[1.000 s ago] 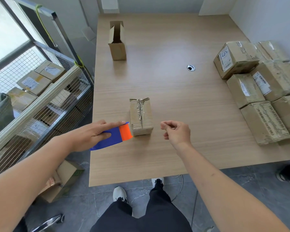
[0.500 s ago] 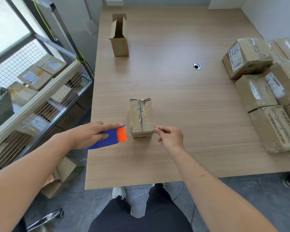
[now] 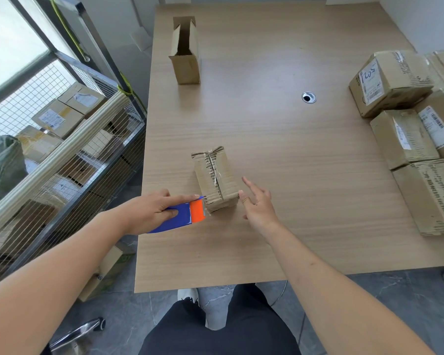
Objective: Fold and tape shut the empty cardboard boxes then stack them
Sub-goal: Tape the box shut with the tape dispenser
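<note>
Box (image 3: 215, 180) lies closed near the front of the table (image 3: 292, 155). My left hand (image 3: 149, 210) grips the tape cutter (image 3: 183, 216) at its near corner; my right hand (image 3: 258, 206) spreads open, thumb touching the box.

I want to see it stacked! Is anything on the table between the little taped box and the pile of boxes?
Nothing visible. Bare table lies between the taped box and the pile on the right. The right hand is beside the box, fingers open.
</note>
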